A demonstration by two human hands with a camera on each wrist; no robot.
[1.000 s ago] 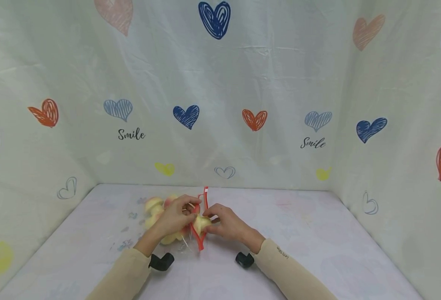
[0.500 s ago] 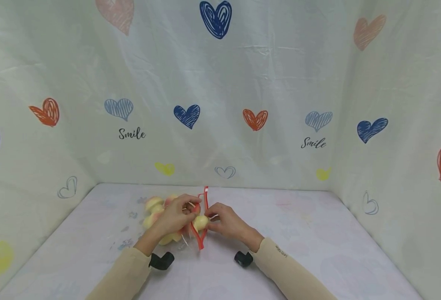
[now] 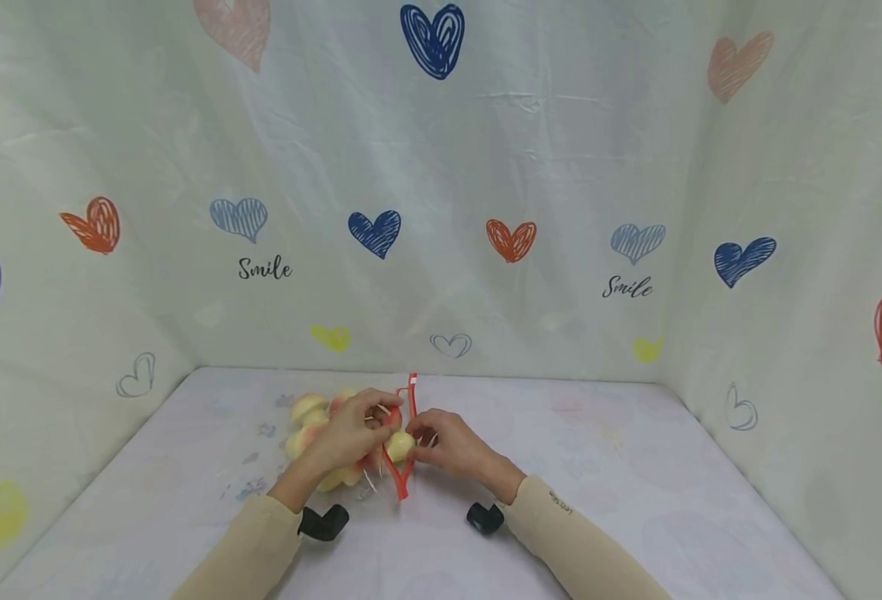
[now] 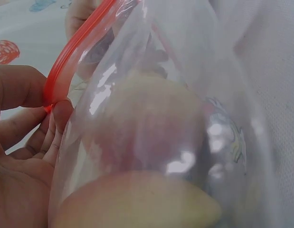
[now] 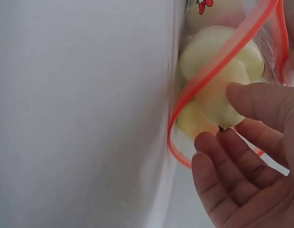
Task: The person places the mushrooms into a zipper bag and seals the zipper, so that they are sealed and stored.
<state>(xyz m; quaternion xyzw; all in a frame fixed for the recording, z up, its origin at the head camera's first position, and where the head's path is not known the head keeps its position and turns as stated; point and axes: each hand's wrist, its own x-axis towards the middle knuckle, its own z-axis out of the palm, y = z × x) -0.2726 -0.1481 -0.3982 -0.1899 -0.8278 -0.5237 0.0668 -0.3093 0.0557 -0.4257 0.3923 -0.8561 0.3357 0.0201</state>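
Note:
My left hand (image 3: 349, 432) pinches the red zip edge (image 4: 73, 50) of a clear plastic bag (image 4: 253, 137) between thumb and fingers. Yellow fruits with a pink blush, pear-like in shape, fill the bag; one (image 4: 137, 204) lies close to the left wrist camera. At the bag's spread mouth, my right hand (image 3: 452, 446) holds a yellow pear (image 5: 220, 102) by its narrow stem end, thumb on one side and fingers by the stem. The red rim (image 5: 203, 80) crosses over this pear, whose wide end is inside the bag.
The bag lies on a table (image 3: 561, 475) with a pale patterned cover. Behind and at both sides hangs a white curtain (image 3: 441, 292) printed with hearts. Black angled pieces (image 3: 324, 523) sit beside both wrists.
The pear at my right fingers has turned and shifted slightly left, deeper into the bag mouth. The right hand stays close beside it. My left hand keeps its grip on the rim.

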